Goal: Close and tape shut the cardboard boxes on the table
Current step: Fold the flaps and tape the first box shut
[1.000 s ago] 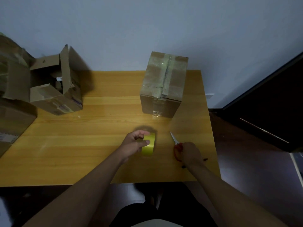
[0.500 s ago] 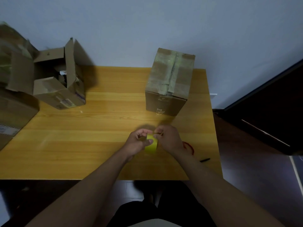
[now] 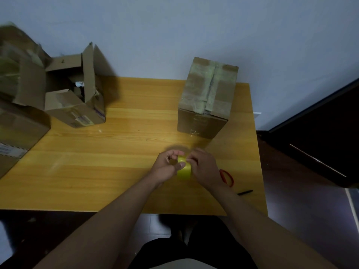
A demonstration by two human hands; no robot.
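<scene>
Wooden table (image 3: 124,164): the right hand (image 3: 206,169) has left the red scissors (image 3: 226,177) and joined the left hand (image 3: 165,167) gripping the tape roll (image 3: 184,170), likely picking its end; open box (image 3: 77,98) waits far left, taped box (image 3: 207,98) just beyond.

I see a taped, closed brown box (image 3: 206,98) upright near the tabletop's (image 3: 120,160) far right corner. An open box (image 3: 77,94) with raised flaps lies tilted at the far left. The yellow tape roll (image 3: 184,170) is near the front edge.
</scene>
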